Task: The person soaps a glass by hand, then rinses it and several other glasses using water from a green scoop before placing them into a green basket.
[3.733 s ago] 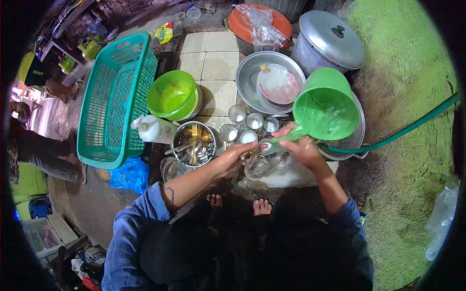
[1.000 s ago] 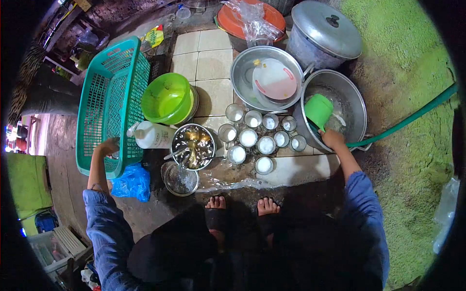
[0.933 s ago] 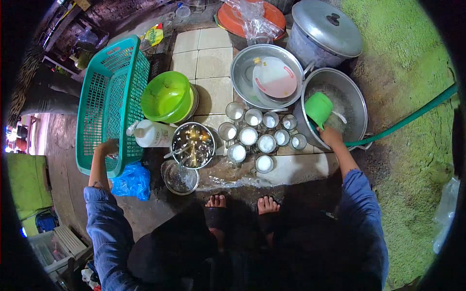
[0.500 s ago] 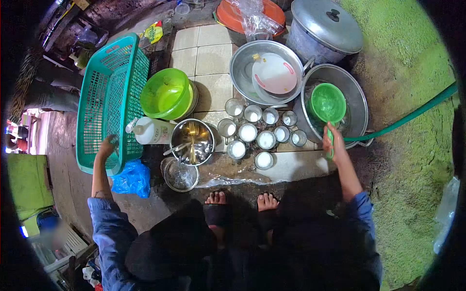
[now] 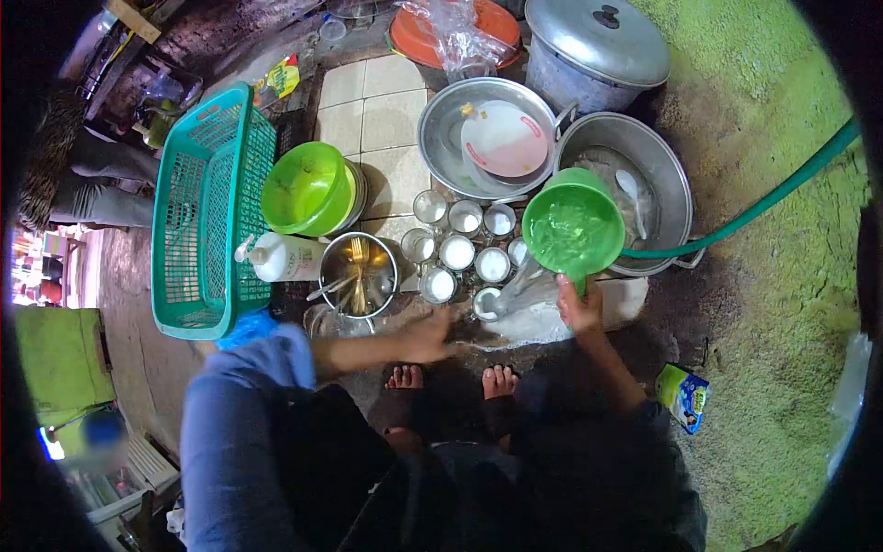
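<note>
Right hand (image 5: 579, 308) clamped on the handle of a green plastic water dipper (image 5: 572, 230), full of water, tipped so a stream runs down-left onto the nearest small metal cup (image 5: 487, 302). Dipper's handle runs near-to-far, bowl on the far side of the fist. Left hand (image 5: 428, 336), fingers spread and holding nothing, blurred, low over the wet tiled floor (image 5: 386, 120), just near-left of that same cup; it is the nearer hand to the cup, which lies to its right and slightly far. Hands apart. Behind the cup, a cluster of small metal cups (image 5: 457, 244) with milky water. Left of them a steel pot of cutlery (image 5: 359, 267), white pump bottle (image 5: 280, 258) lying on its side, lime green plastic bowl (image 5: 308, 189), teal plastic basket (image 5: 207, 212). Far: wide steel basin (image 5: 441, 147) holding a white plastic plate (image 5: 504, 138). Right: big steel pot of water (image 5: 667, 184) with a green hose (image 5: 763, 198) leading in, lidded aluminium pot (image 5: 593, 41) beyond. Bare feet (image 5: 451, 377) near edge.
</note>
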The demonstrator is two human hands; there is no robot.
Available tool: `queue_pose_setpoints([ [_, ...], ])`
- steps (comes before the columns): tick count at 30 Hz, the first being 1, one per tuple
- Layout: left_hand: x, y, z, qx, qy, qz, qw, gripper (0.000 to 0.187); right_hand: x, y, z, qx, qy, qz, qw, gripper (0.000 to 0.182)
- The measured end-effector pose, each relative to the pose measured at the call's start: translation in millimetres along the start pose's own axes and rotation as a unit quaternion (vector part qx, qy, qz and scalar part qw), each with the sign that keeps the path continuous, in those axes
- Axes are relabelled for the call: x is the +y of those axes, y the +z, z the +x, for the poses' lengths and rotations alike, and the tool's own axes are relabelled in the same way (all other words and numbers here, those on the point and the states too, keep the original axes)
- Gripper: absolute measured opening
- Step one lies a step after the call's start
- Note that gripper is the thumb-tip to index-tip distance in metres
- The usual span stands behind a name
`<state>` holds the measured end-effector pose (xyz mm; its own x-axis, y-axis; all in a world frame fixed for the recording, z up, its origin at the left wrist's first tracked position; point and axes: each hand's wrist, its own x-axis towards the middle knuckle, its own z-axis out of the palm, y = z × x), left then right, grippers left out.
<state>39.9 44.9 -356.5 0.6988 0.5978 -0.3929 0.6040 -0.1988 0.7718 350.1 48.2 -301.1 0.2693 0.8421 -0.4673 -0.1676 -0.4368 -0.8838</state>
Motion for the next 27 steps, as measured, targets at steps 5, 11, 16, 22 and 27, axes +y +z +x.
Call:
queue_pose_setpoints([
  [5, 43.1, 82.2, 44.2, 0.23, -0.176, 0.008, 0.957, 0.094, -11.3, -5.5, -9.8, -0.057, -0.355, -0.297, 0.885, 0.014],
  [11, 53.4, 86.2, 73.1, 0.368, -0.243, -0.008, 0.897, 0.088, -5.4, -3.4, -21.2, -0.064, -0.316, -0.36, 0.875, 0.018],
  [16, 55.6, 70.6, 68.0, 0.318, -0.252, -0.017, 0.914, 0.084, 20.1, -9.3, -21.8, -0.08, -0.366, -0.495, 0.784, 0.024],
  [22, 7.5, 119.0, 71.3, 0.42, -0.173, -0.356, 0.817, 0.072, 14.8, 6.0, -39.4, -0.059, -0.227, -0.403, 0.885, 0.03],
  [27, 36.4, 112.0, 54.2, 0.174, -0.157, -0.877, 0.419, 0.064, 26.8, -7.1, -40.7, -0.056, -0.181, -0.388, 0.902, 0.031],
])
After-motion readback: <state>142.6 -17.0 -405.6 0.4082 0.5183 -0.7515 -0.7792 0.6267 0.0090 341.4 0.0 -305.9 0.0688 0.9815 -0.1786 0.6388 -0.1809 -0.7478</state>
